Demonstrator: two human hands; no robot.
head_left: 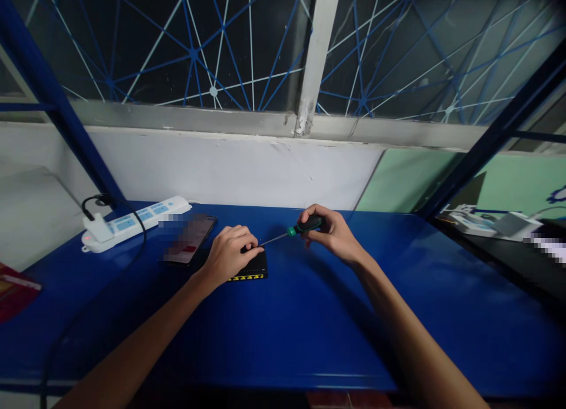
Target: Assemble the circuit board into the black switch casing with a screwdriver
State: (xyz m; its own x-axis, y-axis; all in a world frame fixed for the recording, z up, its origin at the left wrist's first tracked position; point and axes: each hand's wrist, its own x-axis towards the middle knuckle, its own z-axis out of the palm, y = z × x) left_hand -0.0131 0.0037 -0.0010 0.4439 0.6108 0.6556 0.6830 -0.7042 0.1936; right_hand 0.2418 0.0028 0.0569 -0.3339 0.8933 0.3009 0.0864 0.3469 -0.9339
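A small black network switch point(254, 266) lies on the blue tabletop point(283, 338), its row of yellow ports facing me. My left hand point(233, 253) covers its left part with curled fingers and grips it. My right hand point(329, 232) is closed around the black and green handle of a screwdriver point(292, 230). The screwdriver's thin shaft slants down to the left, and its tip is at the far right side of the switch, close to my left thumb and index finger. Whether the tip sits in a screw, I cannot tell.
Left of the switch lies a phone point(191, 241). Behind it is a white power strip point(152, 217) with a plug point(98, 227) and a black cable point(132, 261). A red packet point(17, 291) sits at the left edge. Blue posts frame both sides; white devices point(515, 223) stand far right.
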